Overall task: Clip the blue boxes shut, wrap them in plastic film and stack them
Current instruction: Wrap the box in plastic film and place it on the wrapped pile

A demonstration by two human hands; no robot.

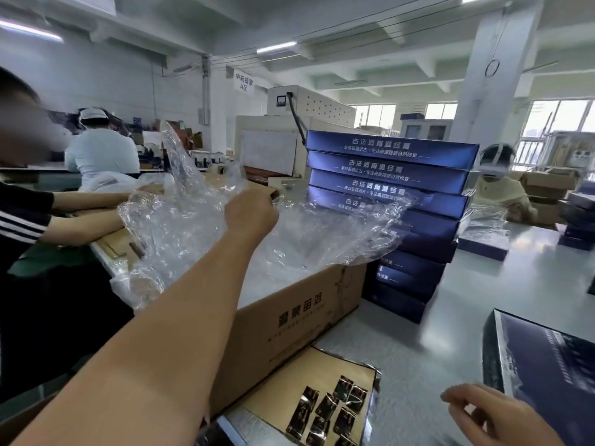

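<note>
- Blue boxes (391,170) stand stacked mid-table; a loose box (547,365) lies at the near right.
- Left hand (252,215) pinches a crumpled sheet of plastic film (322,233) above the cardboard carton (299,307).
- Right hand (483,410) hovers by the loose box, fingers relaxed, holding nothing.
- Looks like the wrapping step: next, carry the film across and spread it over that box.

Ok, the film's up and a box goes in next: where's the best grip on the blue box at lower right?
On the blue box, probably the near left edge, from the left, where the right hand hovers open. It lies flat on the table with that shallow side wall exposed: thumb on the lid, fingers down the wall.
</note>
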